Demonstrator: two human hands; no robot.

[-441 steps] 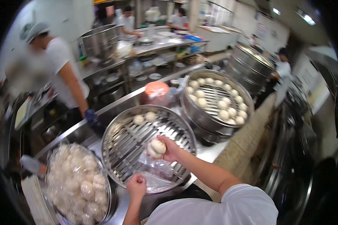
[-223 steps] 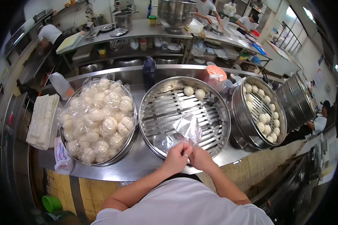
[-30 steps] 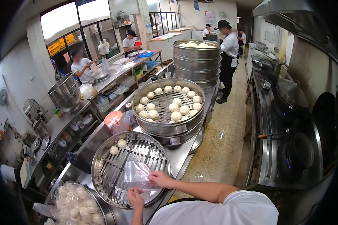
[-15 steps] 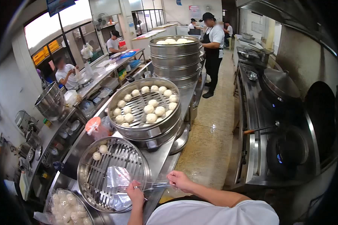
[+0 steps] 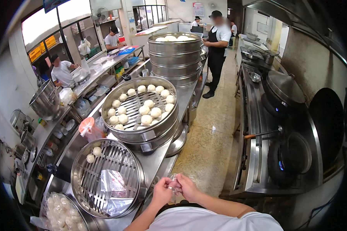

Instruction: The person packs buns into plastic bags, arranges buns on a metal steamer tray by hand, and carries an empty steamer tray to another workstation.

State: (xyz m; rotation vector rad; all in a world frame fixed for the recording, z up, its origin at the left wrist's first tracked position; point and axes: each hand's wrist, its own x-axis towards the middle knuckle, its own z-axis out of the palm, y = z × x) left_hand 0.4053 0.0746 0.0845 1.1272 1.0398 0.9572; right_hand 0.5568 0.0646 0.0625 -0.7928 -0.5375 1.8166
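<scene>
My left hand (image 5: 162, 192) and my right hand (image 5: 188, 188) meet in front of my body, beside the near steamer tray. Between their closed fingers is a crumpled piece of clear plastic (image 5: 175, 184), perhaps a bag; its exact shape is hard to make out. The round slatted steamer tray (image 5: 121, 156) to the left holds two white buns (image 5: 93, 154) near its far rim. Clear plastic bags (image 5: 112, 181) with some red print lie flat on its slats.
Behind stands a steamer (image 5: 142, 134) with many buns, then a tall steamer stack (image 5: 175, 59). Bagged buns (image 5: 63, 213) sit lower left. A stove with a lit burner (image 5: 281, 163) and a wok (image 5: 297, 154) lines the right. A co-worker (image 5: 218, 50) stands in the aisle.
My hands have come together, the left moving right off the tray's edge. The plastic stretched between them is now bunched up. The view has shifted slightly.
</scene>
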